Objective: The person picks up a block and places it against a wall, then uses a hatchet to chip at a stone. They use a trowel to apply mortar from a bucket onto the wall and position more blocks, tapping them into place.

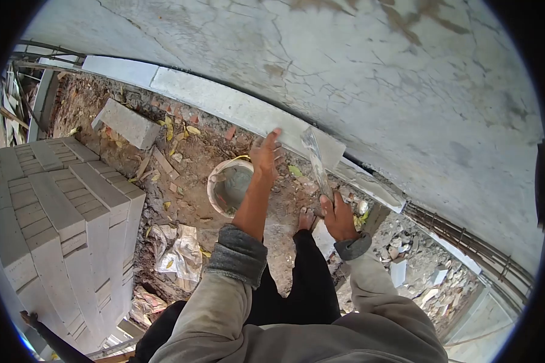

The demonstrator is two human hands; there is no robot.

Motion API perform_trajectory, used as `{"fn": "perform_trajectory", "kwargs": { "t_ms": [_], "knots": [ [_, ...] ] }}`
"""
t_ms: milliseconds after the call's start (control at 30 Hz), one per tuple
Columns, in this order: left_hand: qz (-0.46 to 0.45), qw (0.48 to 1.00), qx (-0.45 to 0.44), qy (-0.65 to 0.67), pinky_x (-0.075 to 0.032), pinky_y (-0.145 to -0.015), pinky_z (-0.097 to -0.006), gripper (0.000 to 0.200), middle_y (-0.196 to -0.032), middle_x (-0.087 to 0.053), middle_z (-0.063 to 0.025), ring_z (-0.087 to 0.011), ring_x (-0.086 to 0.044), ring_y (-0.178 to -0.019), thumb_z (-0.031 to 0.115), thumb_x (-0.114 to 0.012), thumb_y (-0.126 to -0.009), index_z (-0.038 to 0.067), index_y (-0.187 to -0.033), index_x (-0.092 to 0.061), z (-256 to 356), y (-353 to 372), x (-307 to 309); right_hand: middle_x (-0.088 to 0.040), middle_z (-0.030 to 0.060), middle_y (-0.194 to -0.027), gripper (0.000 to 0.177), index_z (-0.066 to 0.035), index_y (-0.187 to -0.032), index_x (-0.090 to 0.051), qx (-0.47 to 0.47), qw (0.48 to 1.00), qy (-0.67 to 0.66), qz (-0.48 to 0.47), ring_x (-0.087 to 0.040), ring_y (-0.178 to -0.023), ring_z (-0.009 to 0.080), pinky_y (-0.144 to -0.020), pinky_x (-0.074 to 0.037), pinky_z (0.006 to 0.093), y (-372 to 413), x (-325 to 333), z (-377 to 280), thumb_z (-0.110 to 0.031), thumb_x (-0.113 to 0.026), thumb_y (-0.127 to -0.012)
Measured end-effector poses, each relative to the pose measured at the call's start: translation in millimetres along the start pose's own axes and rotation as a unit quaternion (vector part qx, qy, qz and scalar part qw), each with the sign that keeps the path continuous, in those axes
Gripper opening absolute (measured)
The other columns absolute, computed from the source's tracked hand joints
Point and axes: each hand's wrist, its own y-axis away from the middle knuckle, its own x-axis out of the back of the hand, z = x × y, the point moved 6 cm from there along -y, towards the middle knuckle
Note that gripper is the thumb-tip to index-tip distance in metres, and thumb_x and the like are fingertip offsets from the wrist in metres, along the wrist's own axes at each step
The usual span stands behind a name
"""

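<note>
My left hand (266,156) is at the front edge of a long pale block (224,104) laid along the wall's foot. Its fingers are apart, one fingertip at the block's edge, and nothing is in it. My right hand (340,218) is wrapped round the handle of a trowel (313,156). The trowel's grey, mortar-smeared blade points up and overlaps the right end of the block in view. Below my left hand, a round bucket (212,192) of wet grey mortar (235,184) stands on the ground, partly hidden by my forearm.
A cracked plastered wall (369,78) rises beyond the block row. Stacked grey blocks (60,206) stand at left, and a loose block (127,123) lies on the dirt. A crumpled sack (178,254), rubble (427,272) and steel bars (466,242) lie around my bare foot (307,218).
</note>
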Motion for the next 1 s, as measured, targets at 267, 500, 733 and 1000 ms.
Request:
{"fn": "perform_trajectory", "kwargs": {
  "t_ms": [267,500,733,1000],
  "knots": [
    [0.002,0.997,-0.047,0.055,-0.055,-0.063,-0.0349,0.075,-0.100,-0.065,-0.0175,-0.0273,-0.070,-0.079,0.035,-0.081,-0.077,-0.002,-0.134,-0.049,6.1,4.7,-9.3,-0.061,0.0362,-0.078,0.051,0.010,-0.116,-0.051,-0.004,0.996,0.084,0.003,-0.061,-0.079,0.0542,-0.071,-0.047,0.0560,-15.9,14.5,17.9,-0.039,-0.050,-0.101],
    [0.012,0.998,-0.045,-0.039,-0.060,-0.074,-0.0435,0.078,-0.123,-0.056,-0.0254,-0.0376,-0.068,-0.088,0.033,-0.080,-0.081,0.002,-0.139,-0.039,6.9,9.6,-19.9,-0.060,0.0123,-0.074,0.052,0.005,-0.123,-0.049,-0.119,0.945,-0.238,-0.189,-0.062,-0.057,0.0235,-0.053,-0.051,0.0403,96.7,-1.7,91.9,-0.042,-0.050,-0.101],
    [0.015,0.997,-0.069,-0.010,-0.057,-0.072,-0.0441,0.113,-0.128,-0.055,-0.0245,-0.0387,-0.065,-0.095,0.030,-0.089,-0.071,0.008,-0.155,-0.018,0.2,7.3,-23.0,-0.057,0.0054,-0.070,0.035,-0.007,-0.103,-0.053,-0.246,0.745,-0.619,0.038,-0.056,-0.049,0.0201,-0.044,-0.048,0.0379,62.2,-59.1,118.1,-0.042,-0.056,-0.099],
    [0.006,0.998,-0.061,-0.026,-0.058,-0.071,-0.0423,0.109,-0.128,-0.057,-0.0224,-0.0377,-0.065,-0.093,0.028,-0.087,-0.074,0.008,-0.156,-0.018,4.4,1.9,-23.6,-0.060,0.0032,-0.072,0.034,-0.014,-0.106,-0.057,-0.228,0.713,-0.662,0.032,-0.058,-0.055,0.0203,-0.048,-0.049,0.0410,9.5,-78.7,95.9,-0.047,-0.055,-0.098]
  ]
}}
